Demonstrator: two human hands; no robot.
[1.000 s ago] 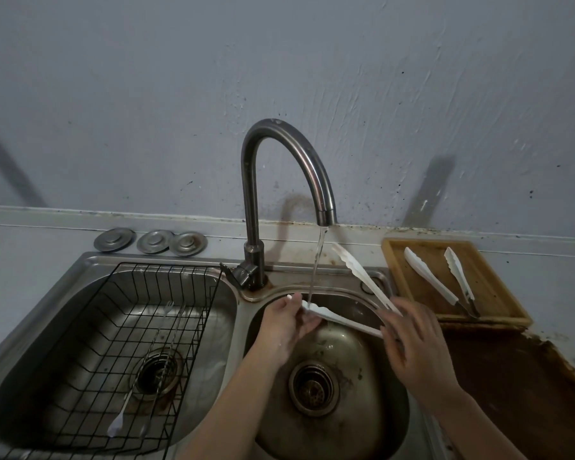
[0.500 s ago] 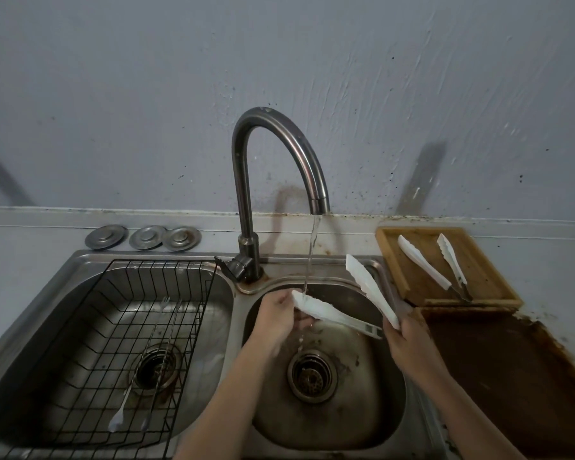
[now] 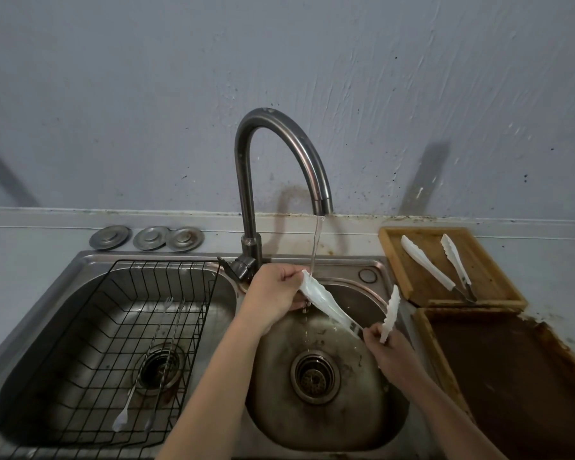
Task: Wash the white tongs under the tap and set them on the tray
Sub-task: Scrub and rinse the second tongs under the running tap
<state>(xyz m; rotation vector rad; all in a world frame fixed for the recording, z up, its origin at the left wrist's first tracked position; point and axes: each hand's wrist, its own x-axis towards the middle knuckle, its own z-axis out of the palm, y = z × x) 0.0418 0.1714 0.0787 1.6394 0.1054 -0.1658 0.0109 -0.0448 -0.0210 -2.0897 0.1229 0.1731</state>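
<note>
Both our hands hold the white tongs [image 3: 326, 302] over the right sink basin [image 3: 372, 423]. Our left hand [image 3: 274, 293], at 10 o'clock of the drain [image 3: 315, 376], pinches the tip of one tong arm right under the water stream [image 3: 314, 247] from the tap [image 3: 279, 154]. Our right hand [image 3: 387, 350], at 2 o'clock of the drain, grips the hinge end, and the other tong arm rises free toward 12 o'clock, close to the basin's right rim. Beyond that rim, at 2 o'clock, the wooden tray [image 3: 492, 270] sits on the desk [image 3: 545, 260] and carries a second pair of tongs [image 3: 439, 267]; bare tray floor shows to either side of it. A brown board [image 3: 512, 376] lies just in front of the tray. At 9 o'clock the left basin holds a black wire rack [image 3: 113, 327].
</note>
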